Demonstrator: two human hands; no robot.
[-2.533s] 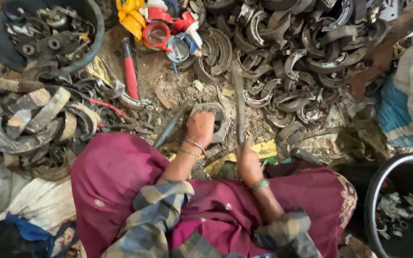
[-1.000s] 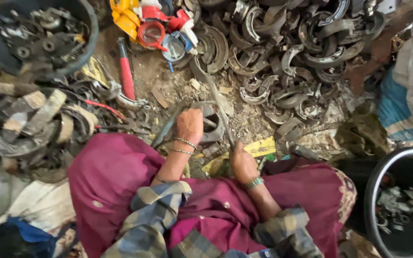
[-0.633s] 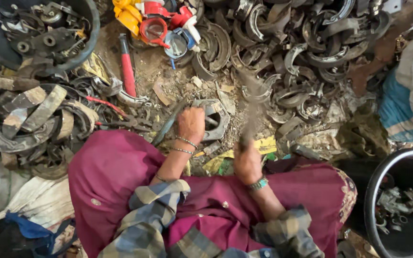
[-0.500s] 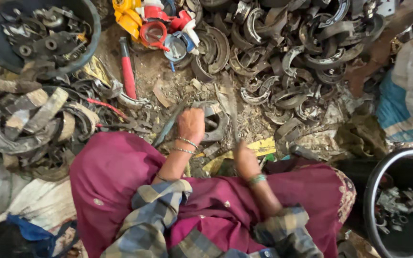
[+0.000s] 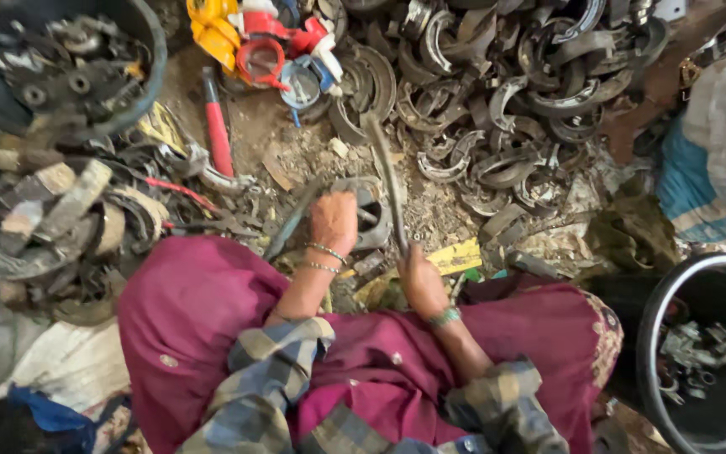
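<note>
A: Grip first. Our right hand (image 5: 422, 282) is fisted tight round the low end of a long metal rod (image 5: 386, 172); the rod angles up toward frame centre-top. Our left hand (image 5: 334, 220) is clamped down on a curved metal brake-shoe part (image 5: 370, 210), centre frame, on the dirt.

B: Fingers fully closed both sides?

A: Right yes, wrapped. Left is pressed over the part's edge; can't tell how far the fingers curl under.

B: Handling?

A: We'd judge the part heavy, rigid, prob. greasy w/ sharp edges, so hold it by the rim. Rod stiff, steel; grip low for leverage.

B: Surroundings?

A: Pile of similar shoes (image 5: 497, 92) upper right, red-handled tool (image 5: 216, 130) upper left-centre, dark tub of parts (image 5: 60, 67) top left, black bucket (image 5: 699, 353) lower right.
</note>
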